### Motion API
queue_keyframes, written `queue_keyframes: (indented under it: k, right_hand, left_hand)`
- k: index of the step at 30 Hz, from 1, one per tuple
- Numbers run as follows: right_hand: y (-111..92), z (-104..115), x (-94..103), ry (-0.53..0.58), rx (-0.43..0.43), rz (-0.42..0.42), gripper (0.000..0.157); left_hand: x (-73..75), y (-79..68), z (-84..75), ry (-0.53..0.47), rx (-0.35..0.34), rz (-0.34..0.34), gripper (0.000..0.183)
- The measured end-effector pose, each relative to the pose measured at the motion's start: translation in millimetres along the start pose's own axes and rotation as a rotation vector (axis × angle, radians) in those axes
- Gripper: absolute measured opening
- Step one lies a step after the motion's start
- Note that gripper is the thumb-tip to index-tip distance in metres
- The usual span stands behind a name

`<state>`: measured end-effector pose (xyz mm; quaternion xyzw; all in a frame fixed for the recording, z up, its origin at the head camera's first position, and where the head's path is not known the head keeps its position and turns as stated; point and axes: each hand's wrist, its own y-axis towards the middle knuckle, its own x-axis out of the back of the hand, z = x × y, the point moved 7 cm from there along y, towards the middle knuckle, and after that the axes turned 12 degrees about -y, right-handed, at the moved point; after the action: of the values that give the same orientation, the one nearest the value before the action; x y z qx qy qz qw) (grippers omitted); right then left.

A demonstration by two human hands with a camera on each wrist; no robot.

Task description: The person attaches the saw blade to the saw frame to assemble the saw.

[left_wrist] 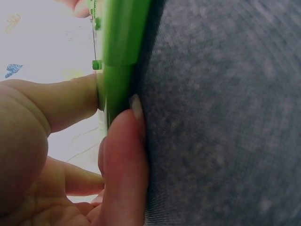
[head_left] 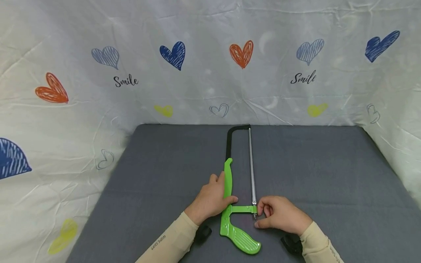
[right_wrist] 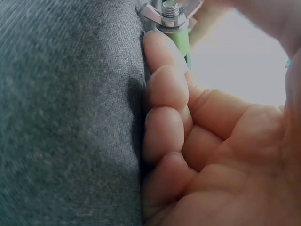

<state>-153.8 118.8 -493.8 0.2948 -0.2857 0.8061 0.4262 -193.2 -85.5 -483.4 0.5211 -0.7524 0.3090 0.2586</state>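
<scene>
A hacksaw [head_left: 227, 182] with a green handle and black front bow lies on the grey cloth, its grey blade [head_left: 252, 164] to the right. My left hand [head_left: 212, 197] grips the green frame: the thumb lies across it and the fingers are along its left side. At the blade's near end, a metal wing nut [right_wrist: 170, 18] sits on a threaded stud beyond the green lug. Beside it is my right hand [head_left: 281, 213], index fingertip close to the nut and thumb apart from it. The other right fingers are loosely curled, with nothing in them.
A grey cloth [head_left: 319, 168] covers the table. Behind and at both sides hangs a white curtain [head_left: 204, 84] printed with hearts and "Smile". Black wrist devices [head_left: 292, 244] sit under both wrists, close to the cloth.
</scene>
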Motion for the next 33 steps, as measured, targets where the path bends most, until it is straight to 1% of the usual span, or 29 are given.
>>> queue_keyframes:
  k: [3, 7, 17, 24, 33]
  right_hand:
    - [0.0, 0.6, 0.0, -0.015, -0.036, -0.014, 0.037]
    - [1.3, 3.7, 1.2, -0.038, -0.049, -0.049, 0.042]
    - [1.3, -0.4, 2.6, -0.041, -0.024, -0.041, 0.031]
    - [0.9, -1.0, 4.9, -0.023, -0.007, -0.031, 0.029]
    - [-0.5, 0.7, 6.3, -0.005, 0.032, -0.024, 0.019]
  left_hand:
    - [-0.1, 0.4, 0.1, 0.000, 0.009, 0.000, 0.102]
    - [0.8, 1.1, -0.1, 0.010, 0.005, -0.009, 0.102]
    - [0.2, 1.2, -1.4, 0.008, 0.021, -0.001, 0.102]
    - [-0.6, 1.7, -2.5, 0.023, 0.015, 0.003, 0.103]
    - [-0.5, 1.5, -4.4, 0.023, 0.005, 0.005, 0.102]
